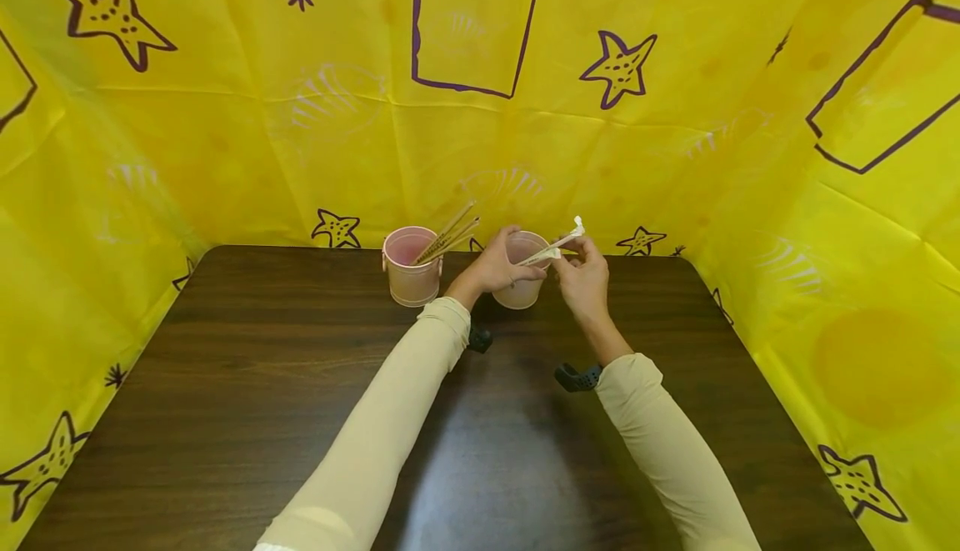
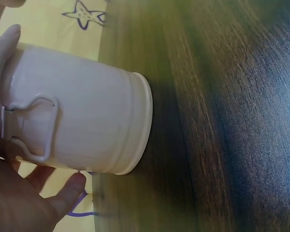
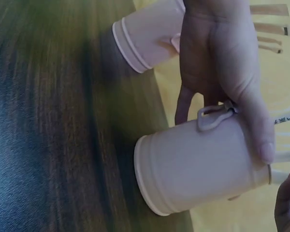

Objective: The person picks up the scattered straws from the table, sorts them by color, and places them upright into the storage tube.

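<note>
My left hand (image 1: 493, 267) grips the right-hand pale pink bucket (image 1: 517, 294) near its rim, thumb over the near side. Upright on the table, this bucket (image 2: 92, 111) has a wire handle folded against its wall. Slim white paper-wrapped straws (image 1: 553, 246) lean out of it to the right, their far ends crumpled. At the right rim my right hand (image 1: 587, 284) pinches the straws with its fingertips. A second pink bucket (image 1: 414, 288) stands to the left, holding several thin tan sticks (image 1: 450, 238) with dark print. The insides of both buckets are partly hidden.
Both buckets stand near the back edge of a dark wood-grain table (image 1: 262, 384). A yellow cloth (image 1: 225, 159) with purple starfish drawings hangs behind and along the sides. A dark wrist strap (image 1: 577, 378) sits below the right hand.
</note>
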`<state>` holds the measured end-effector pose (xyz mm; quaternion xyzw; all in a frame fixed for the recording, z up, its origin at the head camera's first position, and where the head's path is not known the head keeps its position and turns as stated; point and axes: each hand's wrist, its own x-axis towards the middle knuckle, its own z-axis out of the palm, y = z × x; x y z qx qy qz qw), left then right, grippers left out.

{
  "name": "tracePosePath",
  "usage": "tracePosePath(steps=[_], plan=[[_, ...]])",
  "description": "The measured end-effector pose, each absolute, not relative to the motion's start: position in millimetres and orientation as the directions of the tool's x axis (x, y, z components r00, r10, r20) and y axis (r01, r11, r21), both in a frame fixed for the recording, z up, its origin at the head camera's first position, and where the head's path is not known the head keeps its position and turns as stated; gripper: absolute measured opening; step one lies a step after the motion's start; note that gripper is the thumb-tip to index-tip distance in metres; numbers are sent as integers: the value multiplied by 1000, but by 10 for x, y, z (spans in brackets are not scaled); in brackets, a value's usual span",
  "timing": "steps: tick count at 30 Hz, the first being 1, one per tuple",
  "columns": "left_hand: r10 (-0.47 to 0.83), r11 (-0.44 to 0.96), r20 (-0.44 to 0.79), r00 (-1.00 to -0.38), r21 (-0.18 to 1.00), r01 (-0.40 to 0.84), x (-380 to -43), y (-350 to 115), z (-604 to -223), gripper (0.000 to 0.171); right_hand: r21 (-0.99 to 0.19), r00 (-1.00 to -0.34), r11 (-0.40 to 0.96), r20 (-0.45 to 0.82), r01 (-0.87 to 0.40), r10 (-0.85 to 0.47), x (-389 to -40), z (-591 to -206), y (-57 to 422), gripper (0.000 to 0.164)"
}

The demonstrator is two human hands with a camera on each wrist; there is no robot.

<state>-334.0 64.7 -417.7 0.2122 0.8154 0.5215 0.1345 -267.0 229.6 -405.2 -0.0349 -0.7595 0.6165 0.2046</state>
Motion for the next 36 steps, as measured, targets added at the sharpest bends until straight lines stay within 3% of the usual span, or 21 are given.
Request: tracePosePath(steps=[6,13,21,36], plan=[[450,470,-7,-893,852,230,-3341,636,-4129,108,-948,-925,265,250,-175,286,-2613,-4118,2346,37],[399,508,2,-917,832,223,-3293,638,-4117,113,-915,-964,384,200,-121,173,-2445,-4229,2387,46],[308,736,99,-946,606,302,-3185,642,-4138,118,-845,-982,520,178,-120,63,-2334,-4348,2280,43],[393,779,266,-880,413,473,-2707,365,-4015,86,-704,-959,656,256,-271,-121,-2119,-4310,2108,37]])
